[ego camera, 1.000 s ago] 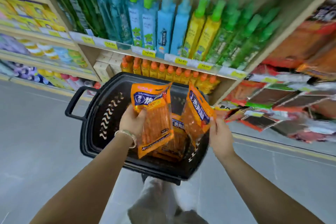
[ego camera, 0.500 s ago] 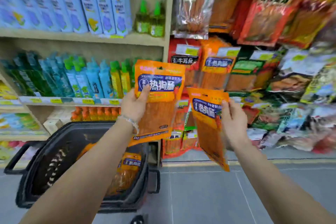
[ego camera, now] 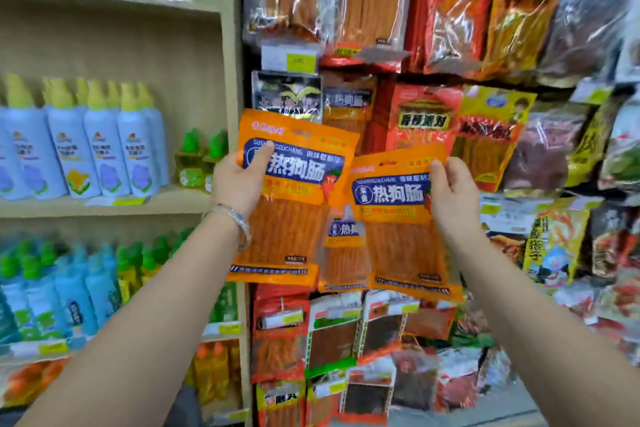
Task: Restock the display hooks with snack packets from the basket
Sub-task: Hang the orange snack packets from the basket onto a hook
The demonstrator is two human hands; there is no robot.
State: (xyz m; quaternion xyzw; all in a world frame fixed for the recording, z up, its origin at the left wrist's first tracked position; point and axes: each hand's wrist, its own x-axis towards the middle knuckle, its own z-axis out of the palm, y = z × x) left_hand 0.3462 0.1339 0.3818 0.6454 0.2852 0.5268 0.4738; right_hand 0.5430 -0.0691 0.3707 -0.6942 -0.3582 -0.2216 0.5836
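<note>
Each hand grips one orange snack packet before the hanging display — the left hand (ego camera: 239, 180) holds the left packet (ego camera: 287, 218), the right hand (ego camera: 446, 191) the right packet (ego camera: 401, 225), edges overlapping.

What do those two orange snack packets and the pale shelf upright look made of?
Orange snack packet in the left hand and matching packet in the right hand: probably thin plastic film, glossy, with clear lower windows showing sticks inside. Pale shelf upright: matt wood-grain board, possibly laminate.
</note>
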